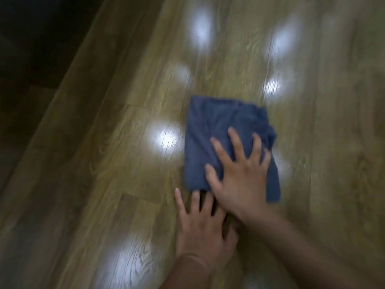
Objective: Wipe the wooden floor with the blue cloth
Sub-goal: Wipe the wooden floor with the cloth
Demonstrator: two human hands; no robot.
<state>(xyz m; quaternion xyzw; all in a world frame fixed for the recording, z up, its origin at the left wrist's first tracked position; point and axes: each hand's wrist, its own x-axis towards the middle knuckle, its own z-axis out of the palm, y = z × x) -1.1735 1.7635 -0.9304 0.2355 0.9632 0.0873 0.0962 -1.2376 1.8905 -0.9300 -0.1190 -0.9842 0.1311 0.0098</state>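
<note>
Mid-wipe, I'd say: the right hand (239,174) presses spread-fingered on the folded blue cloth (218,122) beneath it, the left hand (202,228) braces spread on the wooden floor (125,163) just beside, and the next stroke wants steady pressure.

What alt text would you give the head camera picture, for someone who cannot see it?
A right hand, fingers spread, presses a folded blue cloth flat onto a wooden floor. The left hand lies flat on the boards at the cloth's near edge, partly under the right hand. Blurred bright light spots gleam on the planks.
</note>
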